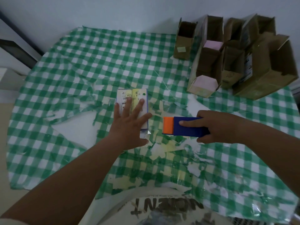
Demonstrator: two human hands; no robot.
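A flat white and yellow carton (132, 95) with a barcode label lies on the green checked tablecloth (73, 75) near the table's middle. My left hand (129, 125) rests flat on it, fingers spread and straight. To its right sits a blue box (188, 129) with an orange inner part (168, 125) sticking out of its left end. My right hand (215, 125) grips the blue box, forefinger laid along its top and thumb at its near side.
Several open brown cardboard boxes (230, 62) stand at the back right; one holds pink cartons (206, 83). The tablecloth is torn and patched around the middle. A wall runs behind the table, and the table's left edge drops off near a dark frame (17, 51).
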